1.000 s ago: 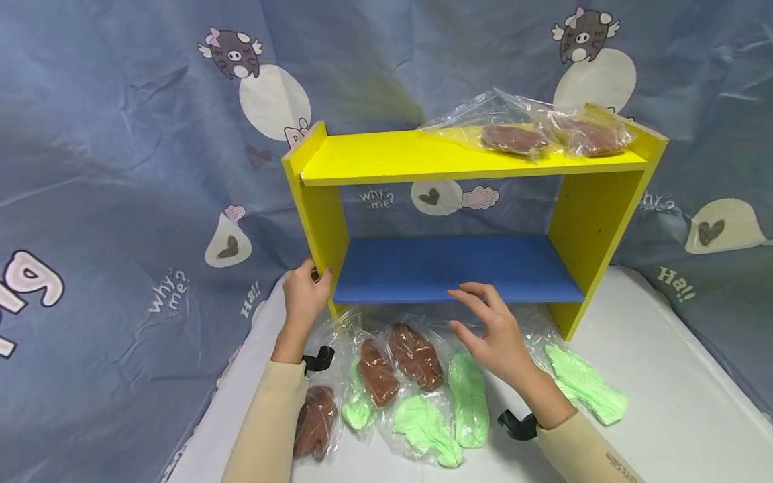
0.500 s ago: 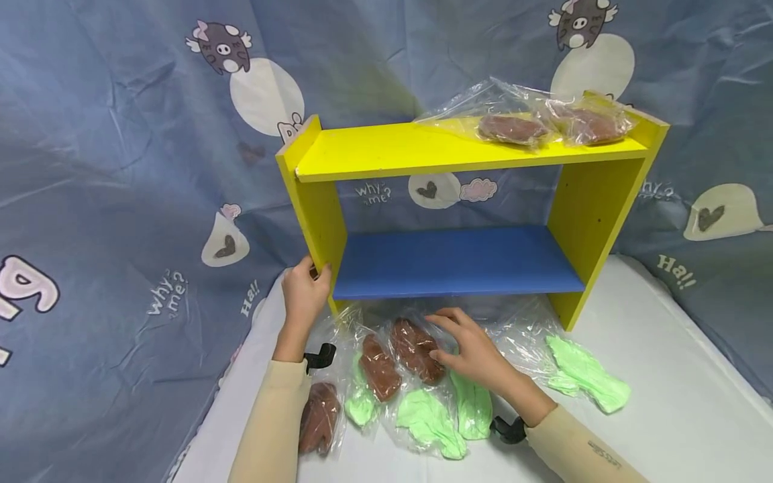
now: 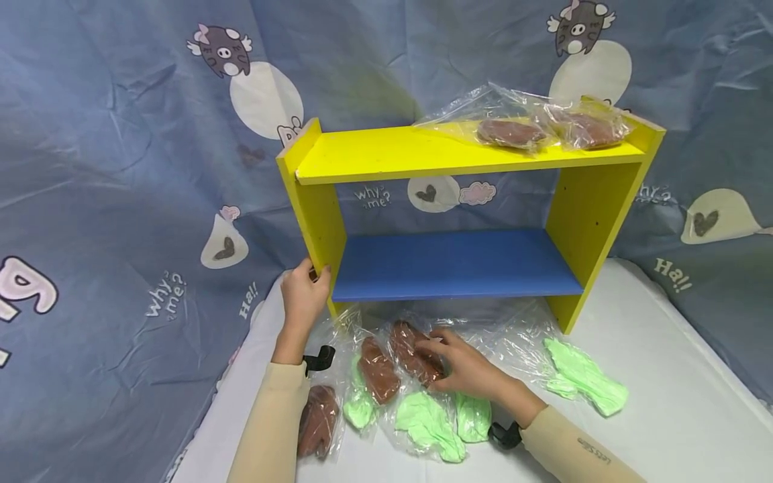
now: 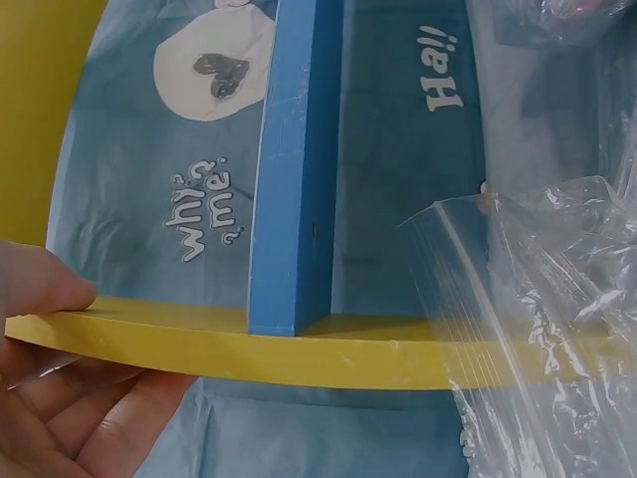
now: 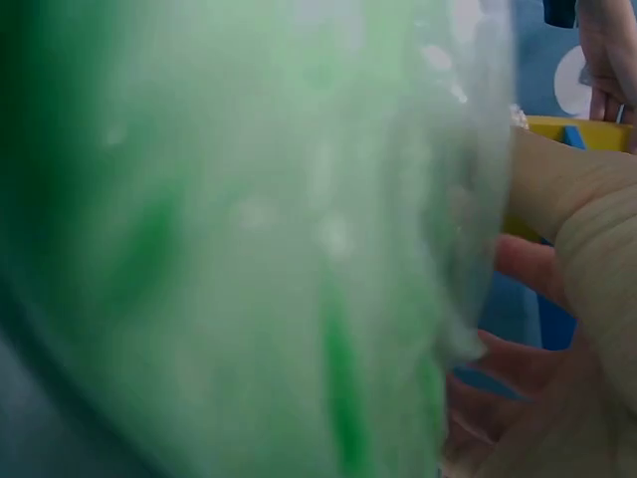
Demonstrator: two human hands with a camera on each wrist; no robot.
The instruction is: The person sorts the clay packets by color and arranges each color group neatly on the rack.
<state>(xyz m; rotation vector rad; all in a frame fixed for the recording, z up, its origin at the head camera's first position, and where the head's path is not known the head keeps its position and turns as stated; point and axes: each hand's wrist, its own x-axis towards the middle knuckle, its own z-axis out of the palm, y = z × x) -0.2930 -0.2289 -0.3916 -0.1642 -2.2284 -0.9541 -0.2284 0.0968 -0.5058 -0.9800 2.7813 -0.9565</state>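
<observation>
My left hand (image 3: pixel 304 292) grips the front edge of the yellow left side panel (image 4: pixel 348 361) of a small shelf. In the left wrist view the thumb lies on one side of the panel and the fingers on the other. Below the shelf, my right hand (image 3: pixel 468 367) has its fingers and thumb bent round a bagged brown folded cloth (image 3: pixel 406 339), which lies on the table. In the right wrist view a blurred green cloth (image 5: pixel 259 239) in clear plastic fills most of the picture, with the right hand's fingers (image 5: pixel 518 363) partly behind it.
The blue lower board (image 3: pixel 453 261) spans the shelf. Two bagged brown cloths (image 3: pixel 510 133) lie on the yellow top board (image 3: pixel 368 151). Around the hands are more bagged brown cloths (image 3: pixel 318 419) and green cloths (image 3: pixel 425 422) on the white table (image 3: pixel 670 389). A blue printed sheet (image 3: pixel 121 168) hangs behind.
My right hand has moved left and down from in front of the blue board onto the bagged brown cloth. The left hand stays on the side panel.
</observation>
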